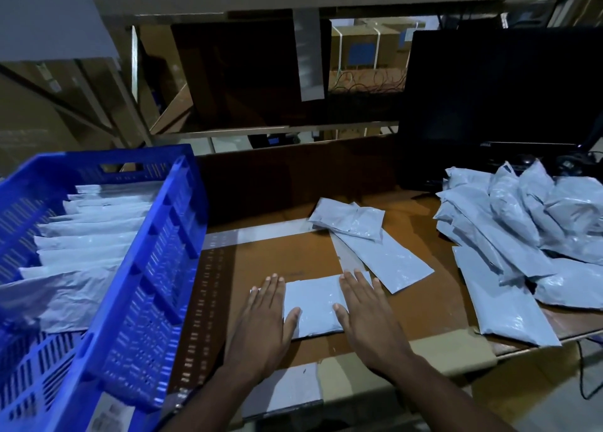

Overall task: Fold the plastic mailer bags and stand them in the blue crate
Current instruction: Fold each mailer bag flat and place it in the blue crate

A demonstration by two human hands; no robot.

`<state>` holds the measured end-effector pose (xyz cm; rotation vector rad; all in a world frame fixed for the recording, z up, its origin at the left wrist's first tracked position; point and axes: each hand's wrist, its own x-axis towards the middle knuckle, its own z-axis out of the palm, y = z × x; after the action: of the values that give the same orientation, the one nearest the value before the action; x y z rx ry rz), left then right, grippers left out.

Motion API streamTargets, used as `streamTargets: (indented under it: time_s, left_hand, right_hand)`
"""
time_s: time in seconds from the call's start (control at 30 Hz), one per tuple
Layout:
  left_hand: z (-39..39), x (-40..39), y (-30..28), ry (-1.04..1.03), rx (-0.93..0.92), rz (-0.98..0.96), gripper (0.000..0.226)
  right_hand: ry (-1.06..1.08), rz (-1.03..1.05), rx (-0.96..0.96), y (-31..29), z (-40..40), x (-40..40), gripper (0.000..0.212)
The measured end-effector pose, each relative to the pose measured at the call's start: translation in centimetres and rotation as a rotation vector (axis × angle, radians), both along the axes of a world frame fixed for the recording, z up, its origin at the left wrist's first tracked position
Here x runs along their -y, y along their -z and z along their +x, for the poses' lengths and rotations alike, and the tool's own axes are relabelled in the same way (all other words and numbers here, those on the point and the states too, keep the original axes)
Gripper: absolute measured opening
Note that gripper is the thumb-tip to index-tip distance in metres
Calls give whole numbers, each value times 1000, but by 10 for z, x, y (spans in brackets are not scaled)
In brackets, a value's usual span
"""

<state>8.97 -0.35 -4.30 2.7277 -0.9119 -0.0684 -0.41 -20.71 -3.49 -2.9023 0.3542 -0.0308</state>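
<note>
1. Flat on the cardboard-covered table [424, 304], a folded mailer bag [313, 304] lies pressed under both palms.
2. Left hand [264, 317] and right hand [365, 314] rest spread, fingers straight.
3. Blue crate [156, 268] at left holds standing bags [88, 235]; unfolded pile [528, 235] at right.

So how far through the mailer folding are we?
Done: a row of folded grey mailers stands in the blue plastic crate. In hand: left hand and right hand press one grey plastic mailer bag flat on the cardboard-covered table. Left: two loose mailers behind it and the big heap at right.
</note>
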Motion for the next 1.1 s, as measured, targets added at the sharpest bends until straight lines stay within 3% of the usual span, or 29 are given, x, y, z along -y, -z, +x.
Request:
streamTargets:
  time_s: [0.13, 0.23, 0.37, 0.57, 0.93, 1.03, 1.1]
  left_hand:
    - [1, 1, -12, 8, 70, 75, 86]
    - [1, 4, -24, 31, 123, 29, 79]
    - [-23, 4, -8, 126, 18, -64, 78]
    - [-21, 5, 5, 156, 17, 6, 71]
    - [-29, 1, 9, 187, 44, 51, 76]
    - [-31, 1, 4, 195, -23, 37, 86]
    - [-26, 2, -5, 194, -81, 26, 89]
  right_hand:
    - [-55, 22, -23, -10, 0, 11, 96]
    - [-102, -10, 86, -21, 5, 11, 65]
    - [-242, -134, 273, -2, -2, -9, 43]
    - [-215, -109, 218, 12, 6, -12, 47]
    - [-252, -118, 180, 26, -13, -16, 50]
    - [-251, -56, 138, 20, -15, -16, 52]
    - [-231, 108, 161, 9, -8, -11, 51]
